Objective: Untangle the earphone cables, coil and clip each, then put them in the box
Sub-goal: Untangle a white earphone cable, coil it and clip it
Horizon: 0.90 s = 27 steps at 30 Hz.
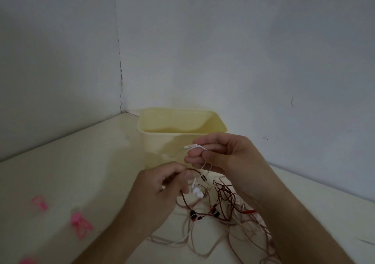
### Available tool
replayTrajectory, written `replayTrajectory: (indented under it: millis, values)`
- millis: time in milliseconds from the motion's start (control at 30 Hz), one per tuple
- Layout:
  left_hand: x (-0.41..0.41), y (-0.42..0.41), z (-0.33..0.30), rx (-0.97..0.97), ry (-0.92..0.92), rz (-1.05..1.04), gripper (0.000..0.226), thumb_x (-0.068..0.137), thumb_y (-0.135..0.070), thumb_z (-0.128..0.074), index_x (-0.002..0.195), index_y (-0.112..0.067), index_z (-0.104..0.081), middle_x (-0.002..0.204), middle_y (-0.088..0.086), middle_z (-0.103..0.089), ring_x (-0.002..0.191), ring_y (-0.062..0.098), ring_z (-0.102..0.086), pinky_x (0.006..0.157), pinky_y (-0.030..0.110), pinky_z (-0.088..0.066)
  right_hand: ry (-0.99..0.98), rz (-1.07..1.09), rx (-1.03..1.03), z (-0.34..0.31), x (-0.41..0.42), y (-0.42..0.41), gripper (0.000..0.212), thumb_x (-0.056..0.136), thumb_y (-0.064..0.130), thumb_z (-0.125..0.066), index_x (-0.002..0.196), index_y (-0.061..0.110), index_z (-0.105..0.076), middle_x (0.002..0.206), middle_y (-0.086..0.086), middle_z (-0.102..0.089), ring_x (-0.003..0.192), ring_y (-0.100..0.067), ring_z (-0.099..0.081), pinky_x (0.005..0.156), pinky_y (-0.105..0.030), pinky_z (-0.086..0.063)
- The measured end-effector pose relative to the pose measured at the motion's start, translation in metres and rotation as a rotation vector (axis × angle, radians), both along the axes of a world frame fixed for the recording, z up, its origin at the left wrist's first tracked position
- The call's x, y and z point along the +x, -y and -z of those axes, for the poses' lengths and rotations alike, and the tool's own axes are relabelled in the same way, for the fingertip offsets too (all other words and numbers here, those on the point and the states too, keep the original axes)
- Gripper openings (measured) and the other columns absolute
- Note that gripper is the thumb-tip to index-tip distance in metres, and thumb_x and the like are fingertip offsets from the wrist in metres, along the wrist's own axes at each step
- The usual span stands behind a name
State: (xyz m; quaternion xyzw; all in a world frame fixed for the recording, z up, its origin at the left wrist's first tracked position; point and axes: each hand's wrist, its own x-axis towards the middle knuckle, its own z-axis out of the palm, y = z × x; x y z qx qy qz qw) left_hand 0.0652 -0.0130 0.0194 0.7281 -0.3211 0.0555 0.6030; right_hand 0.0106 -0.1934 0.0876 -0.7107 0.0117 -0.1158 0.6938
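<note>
A tangle of earphone cables lies on the pale table below my hands: a dark red cable [225, 198] with black earbuds [193, 215] and a white cable [178, 241]. My right hand [227, 156] pinches the white cable near its small white plug [191, 147]. My left hand [160, 190] pinches the dark red cable just below, with white earbuds [196, 190] dangling beside its fingers. The pale yellow box [158, 140] stands open right behind both hands.
Pink clips lie on the table at the left: one [39, 202] farther back, one [81, 225] nearer, and a third [28, 260] at the bottom edge. White walls meet in a corner behind the box.
</note>
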Motion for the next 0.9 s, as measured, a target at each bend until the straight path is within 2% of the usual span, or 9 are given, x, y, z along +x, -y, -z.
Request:
replayTrajectory:
  millis: [133,367,567,667,767,900]
  values:
    - [0.004,-0.003,-0.005,-0.138,-0.113,-0.062,0.03,0.101,-0.009,-0.063,0.078,-0.022,-0.076,0.061,0.005,-0.066,0.06,0.016,-0.062,0.063,0.029,-0.052,0.015,0.097,-0.025,-0.007,-0.004,0.009,0.024,0.098,-0.018,-0.057,0.109,-0.004,-0.073,0.095,-0.02,-0.081,0.091,-0.032,-0.081,0.082,-0.036,-0.067]
    - [0.005,-0.001,-0.003,-0.221,-0.191,-0.031,0.033,0.099,0.001,-0.062,0.075,-0.016,-0.076,0.055,0.013,-0.06,0.054,0.017,-0.055,0.055,0.021,-0.047,0.03,0.254,-0.087,-0.009,-0.003,0.013,0.023,0.098,-0.018,-0.057,0.101,-0.002,-0.073,0.088,-0.018,-0.08,0.082,-0.033,-0.081,0.079,-0.039,-0.068]
    - [0.005,-0.003,-0.004,-0.259,-0.195,-0.015,0.021,0.094,-0.015,-0.066,0.076,-0.011,-0.075,0.055,0.012,-0.058,0.055,0.018,-0.052,0.055,0.021,-0.044,0.048,0.335,-0.189,-0.007,-0.001,0.015,0.021,0.098,-0.014,-0.062,0.096,0.002,-0.075,0.085,-0.013,-0.081,0.079,-0.029,-0.081,0.077,-0.042,-0.068]
    - [0.007,-0.007,-0.007,-0.342,-0.225,-0.04,0.024,0.087,-0.023,-0.063,0.072,-0.005,-0.071,0.053,0.011,-0.05,0.056,0.021,-0.045,0.056,0.025,-0.04,0.063,0.374,-0.181,-0.008,-0.002,0.019,0.019,0.097,-0.014,-0.062,0.097,0.0,-0.075,0.084,-0.013,-0.081,0.077,-0.03,-0.081,0.074,-0.039,-0.068]
    - [0.008,-0.007,-0.007,-0.259,-0.236,-0.056,0.028,0.085,-0.027,-0.064,0.069,-0.004,-0.067,0.052,0.011,-0.047,0.056,0.021,-0.042,0.056,0.03,-0.036,0.077,0.342,-0.092,-0.012,-0.004,0.02,0.016,0.097,-0.015,-0.061,0.099,-0.005,-0.074,0.088,-0.018,-0.08,0.077,-0.033,-0.081,0.069,-0.033,-0.067]
    - [0.001,-0.004,0.001,0.058,-0.132,-0.065,0.025,0.089,-0.036,-0.069,0.07,-0.019,-0.073,0.055,-0.004,-0.059,0.054,0.008,-0.05,0.057,0.025,-0.038,0.096,0.282,-0.019,-0.015,-0.007,0.016,0.015,0.098,-0.012,-0.061,0.101,-0.005,-0.074,0.09,-0.018,-0.08,0.082,-0.033,-0.081,0.074,-0.034,-0.067]
